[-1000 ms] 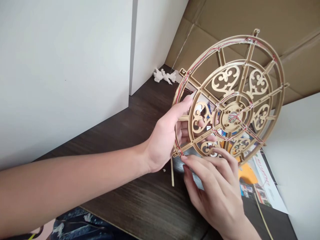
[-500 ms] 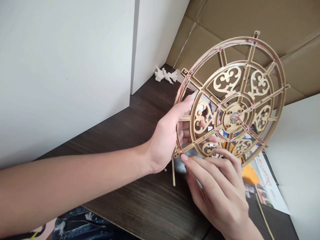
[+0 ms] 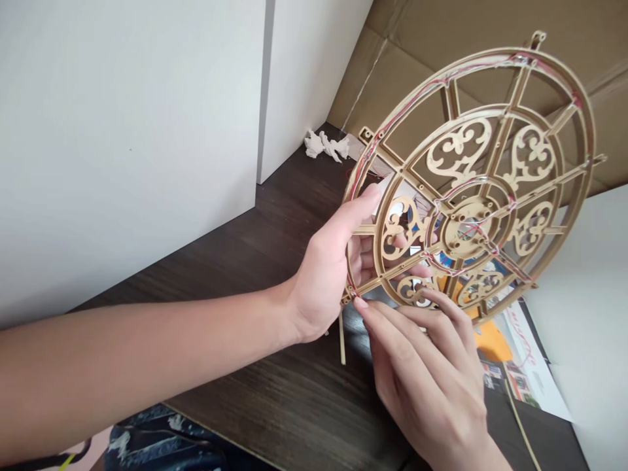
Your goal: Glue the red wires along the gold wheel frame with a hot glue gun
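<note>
A gold round frame [image 3: 452, 230], like an ornate wheel with spokes and scroll-shaped cut-outs, is held up tilted above the table. Thin red and white wires [image 3: 434, 84] run in its rim channel, along spokes and around the hub. My left hand [image 3: 338, 261] grips the left rim, thumb in front and fingers behind, partly seen through the gaps. At the lower left of the rim, my right hand [image 3: 432, 366] has its index fingertip against the edge beside a wire end. Its other fingers curl along the lower rim, and its thumb is mostly hidden.
Crumpled white tissue [image 3: 326, 145] lies on the dark wooden table [image 3: 210, 261] near white panels [image 3: 132, 131]. Cardboard [image 3: 456, 26] stands behind. Below the frame are an orange piece [image 3: 493, 341], a printed sheet [image 3: 544, 386] and thin sticks [image 3: 342, 340].
The frame has swung, its right side and top moving up and to the right in view. Both hands stay at the lower left rim, the right fingertip slightly higher and further left.
</note>
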The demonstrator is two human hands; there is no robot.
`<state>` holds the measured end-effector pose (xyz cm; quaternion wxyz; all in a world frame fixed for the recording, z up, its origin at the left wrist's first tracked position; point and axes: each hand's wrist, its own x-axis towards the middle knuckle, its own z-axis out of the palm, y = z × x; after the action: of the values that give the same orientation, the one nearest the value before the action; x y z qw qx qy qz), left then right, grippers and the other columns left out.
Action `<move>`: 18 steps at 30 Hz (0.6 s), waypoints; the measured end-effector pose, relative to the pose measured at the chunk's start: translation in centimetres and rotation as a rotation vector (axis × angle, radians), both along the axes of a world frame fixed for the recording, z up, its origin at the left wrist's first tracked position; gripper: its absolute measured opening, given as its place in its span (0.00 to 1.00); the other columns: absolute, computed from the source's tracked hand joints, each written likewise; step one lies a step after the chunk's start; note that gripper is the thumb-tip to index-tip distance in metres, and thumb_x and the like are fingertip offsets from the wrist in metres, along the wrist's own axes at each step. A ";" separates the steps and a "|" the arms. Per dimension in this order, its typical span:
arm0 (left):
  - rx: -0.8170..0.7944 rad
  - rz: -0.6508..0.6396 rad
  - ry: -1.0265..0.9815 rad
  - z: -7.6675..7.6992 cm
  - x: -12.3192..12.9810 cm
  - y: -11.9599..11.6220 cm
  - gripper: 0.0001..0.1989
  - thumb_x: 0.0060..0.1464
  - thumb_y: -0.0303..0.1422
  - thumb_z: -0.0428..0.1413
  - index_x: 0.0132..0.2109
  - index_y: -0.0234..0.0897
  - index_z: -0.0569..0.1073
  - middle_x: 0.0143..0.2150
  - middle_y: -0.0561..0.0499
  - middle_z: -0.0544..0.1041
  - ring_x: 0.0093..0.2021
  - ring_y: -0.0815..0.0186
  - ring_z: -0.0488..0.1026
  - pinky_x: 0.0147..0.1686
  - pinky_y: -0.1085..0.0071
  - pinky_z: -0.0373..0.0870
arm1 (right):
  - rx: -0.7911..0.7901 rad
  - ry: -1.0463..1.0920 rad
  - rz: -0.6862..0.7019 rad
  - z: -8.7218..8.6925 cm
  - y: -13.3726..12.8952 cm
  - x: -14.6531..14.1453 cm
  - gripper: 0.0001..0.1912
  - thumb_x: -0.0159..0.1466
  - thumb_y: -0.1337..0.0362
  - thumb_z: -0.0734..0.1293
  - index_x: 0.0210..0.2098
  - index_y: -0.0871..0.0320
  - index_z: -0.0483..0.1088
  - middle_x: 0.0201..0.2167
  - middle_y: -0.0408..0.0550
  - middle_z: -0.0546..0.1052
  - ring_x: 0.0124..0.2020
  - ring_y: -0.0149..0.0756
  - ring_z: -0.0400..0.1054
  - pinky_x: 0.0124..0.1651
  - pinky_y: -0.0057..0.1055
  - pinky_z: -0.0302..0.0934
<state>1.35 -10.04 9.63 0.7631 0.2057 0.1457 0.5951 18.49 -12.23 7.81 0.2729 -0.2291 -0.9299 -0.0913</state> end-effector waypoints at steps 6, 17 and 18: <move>-0.018 0.019 -0.006 0.4 0.0 -0.2 0.23 0.63 0.51 0.49 0.49 0.38 0.75 0.42 0.47 0.79 0.54 0.51 0.76 0.52 0.59 0.76 | -0.001 0.011 -0.017 0.1 -0.3 0.0 0.23 0.63 0.80 0.66 0.57 0.64 0.71 0.51 0.47 0.78 0.43 0.38 0.69 0.60 0.60 0.59; -0.057 -0.006 -0.030 0.2 0.0 -0.1 0.24 0.63 0.52 0.45 0.46 0.37 0.75 0.41 0.46 0.79 0.55 0.50 0.76 0.51 0.59 0.76 | -0.010 0.030 -0.042 0.3 -0.4 -0.3 0.23 0.61 0.80 0.67 0.55 0.62 0.72 0.46 0.45 0.79 0.41 0.38 0.69 0.58 0.58 0.61; -0.052 -0.003 -0.019 0.1 0.0 -0.1 0.24 0.63 0.52 0.46 0.46 0.37 0.75 0.41 0.46 0.79 0.55 0.50 0.76 0.51 0.59 0.76 | -0.023 0.028 -0.039 0.2 -0.3 -0.3 0.23 0.61 0.80 0.67 0.55 0.62 0.72 0.46 0.45 0.79 0.41 0.38 0.69 0.58 0.57 0.61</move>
<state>1.34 -10.15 9.77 0.7705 0.1805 0.1534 0.5917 18.21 -12.50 8.03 0.2812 -0.2515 -0.9224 -0.0828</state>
